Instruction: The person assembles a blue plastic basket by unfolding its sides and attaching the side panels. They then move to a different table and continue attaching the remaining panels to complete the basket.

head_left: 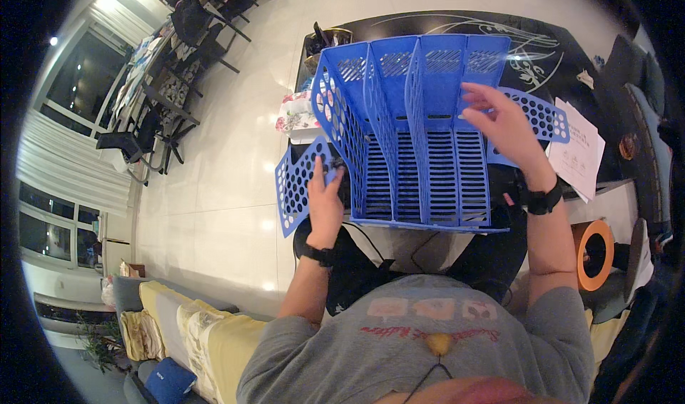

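A blue plastic file rack [391, 129] with upright dividers and a slotted base stands in front of me at the table's near edge. My left hand [326, 200] grips a loose blue perforated panel [294, 183] beside the rack's left side, the panel tilted and reaching past the table edge. My right hand [503, 122] hovers at the rack's right side, fingers apart and slightly bent, with nothing visible in it. Another blue perforated panel [546, 117] lies on the table to the right, partly hidden behind this hand.
The dark table [457, 24] has white curved patterns. White printed sheets [581, 154] lie at its right, a floral tissue box [300, 117] at its left. An orange ring-shaped object [606, 255] is near my right elbow. A sofa with yellow covers [210, 347] is at lower left; chairs [146, 138] stand farther left.
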A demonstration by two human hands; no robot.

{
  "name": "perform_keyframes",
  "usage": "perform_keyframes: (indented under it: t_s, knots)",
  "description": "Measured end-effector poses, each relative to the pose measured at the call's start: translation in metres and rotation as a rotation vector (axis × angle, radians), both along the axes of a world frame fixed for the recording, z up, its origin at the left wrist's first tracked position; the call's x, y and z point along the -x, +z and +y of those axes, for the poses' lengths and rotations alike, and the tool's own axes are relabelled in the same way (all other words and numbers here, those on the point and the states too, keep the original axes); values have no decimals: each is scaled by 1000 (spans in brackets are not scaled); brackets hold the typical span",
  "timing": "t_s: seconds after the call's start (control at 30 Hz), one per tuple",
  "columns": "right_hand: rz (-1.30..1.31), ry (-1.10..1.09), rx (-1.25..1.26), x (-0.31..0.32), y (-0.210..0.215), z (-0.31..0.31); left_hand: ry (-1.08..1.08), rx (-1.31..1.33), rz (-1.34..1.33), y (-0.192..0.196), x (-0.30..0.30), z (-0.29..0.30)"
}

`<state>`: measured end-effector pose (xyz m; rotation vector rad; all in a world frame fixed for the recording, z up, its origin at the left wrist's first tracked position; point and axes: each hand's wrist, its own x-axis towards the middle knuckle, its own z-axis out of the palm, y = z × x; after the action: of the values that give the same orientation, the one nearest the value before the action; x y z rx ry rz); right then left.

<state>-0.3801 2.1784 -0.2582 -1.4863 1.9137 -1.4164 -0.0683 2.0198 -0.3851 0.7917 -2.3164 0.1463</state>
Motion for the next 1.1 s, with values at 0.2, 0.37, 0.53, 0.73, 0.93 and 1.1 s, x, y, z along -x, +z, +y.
perform_keyframes:
  t_s: [0.2,0.37,0.53,0.73,0.93,1.1]
  knots:
    - [246,6,121,-44,8,-34,-305,-832,280,-47,29,-62]
    - [485,-105,295,-39,24,-61,-117,-519,-114,-28,51,-89]
    - [676,-67,432,-10,53,-106,-174,-342,-107,-19,58,-86]
    - [661,32,-224,3,71,-153,-102,-543,-17,17,56,-95]
    - [859,64,-278,4,63,-161,-596,-880,611,118,95,-128]
    - [771,109,-196,7,62,-158,-610,-252,-140,179,133,-142]
